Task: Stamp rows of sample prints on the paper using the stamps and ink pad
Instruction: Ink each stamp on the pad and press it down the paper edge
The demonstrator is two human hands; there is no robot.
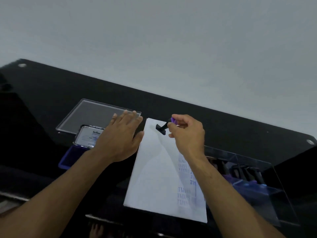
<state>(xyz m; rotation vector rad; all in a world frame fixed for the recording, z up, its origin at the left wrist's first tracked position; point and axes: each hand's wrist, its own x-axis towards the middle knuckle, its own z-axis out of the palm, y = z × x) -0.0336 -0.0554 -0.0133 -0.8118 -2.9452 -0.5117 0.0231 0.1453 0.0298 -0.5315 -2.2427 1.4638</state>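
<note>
A white sheet of paper (159, 169) lies on the black glass table (223, 121), running from about 6 o'clock up toward the centre, its long side tilted to the right. Blue stamped rows reading roughly "SAMPLE" crowd its right edge, toward 5 o'clock, though the lettering is blurred. At the sheet's far corner, near 12 o'clock of the paper, the right hand (187, 133) curls its fingers and thumb around a small black stamp (162, 128) with a purple top, pinching the handle; the stamp's flat base is tilted and sits on or just above the paper, which of the two cannot be told. The left hand (120, 138) lies flat with straight, spread fingers, holding nothing, just beside the paper's left edge at about 10 o'clock. Partly under that hand sits the open ink pad (75, 156), its blue pad toward 9 o'clock and its labelled lid raised. Beyond it lies a clear acrylic lid (89, 115). At 4 o'clock a clear acrylic box (267, 191) holds more dark-handled stamps.
</note>
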